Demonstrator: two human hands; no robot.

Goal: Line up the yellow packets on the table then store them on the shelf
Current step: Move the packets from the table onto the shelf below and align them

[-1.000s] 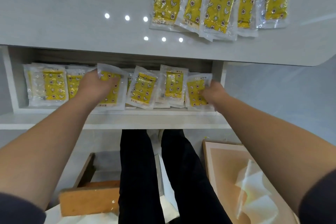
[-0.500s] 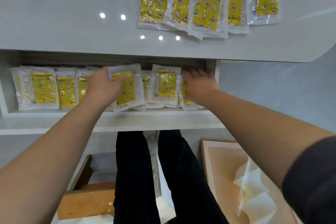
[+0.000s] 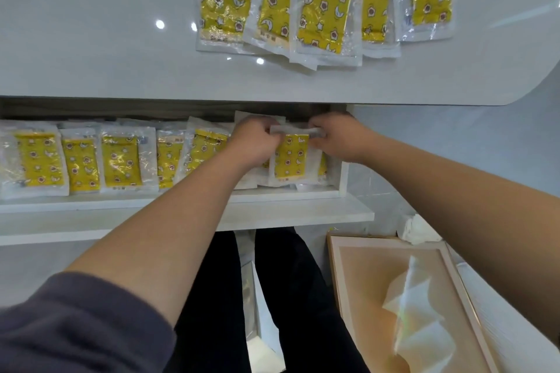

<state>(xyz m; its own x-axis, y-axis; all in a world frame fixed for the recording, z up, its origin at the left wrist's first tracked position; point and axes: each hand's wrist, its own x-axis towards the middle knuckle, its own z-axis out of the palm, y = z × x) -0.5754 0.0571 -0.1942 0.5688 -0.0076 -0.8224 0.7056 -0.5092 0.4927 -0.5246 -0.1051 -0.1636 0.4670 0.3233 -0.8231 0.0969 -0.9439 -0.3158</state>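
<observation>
Overhead: glossy pale grey surface with a rounded right corner; ceiling lights are mirrored in it as white dots. Under its front edge, a flat white shelf with a low raised lip and a white end wall at right. Back of the recess is in shadow, hard to read. A peach framed panel lies low at right, cut off by the edge of view.

On the surface: row of five yellow packets. They are flat rectangles of yellow foil printed with stars, moons and flowers, in crinkled clear sleeves. They overlap, and their tops are cut off at the top of view.

In the shelf: second row of like packets, side by side with edges overlapping. Those at right are partly hidden by the forearms.

Right end of shelf: one yellow clear-sleeved packet rests over others. Both hands pinch its upper clear edge, left hand and right hand, fingers curled on it.
</observation>
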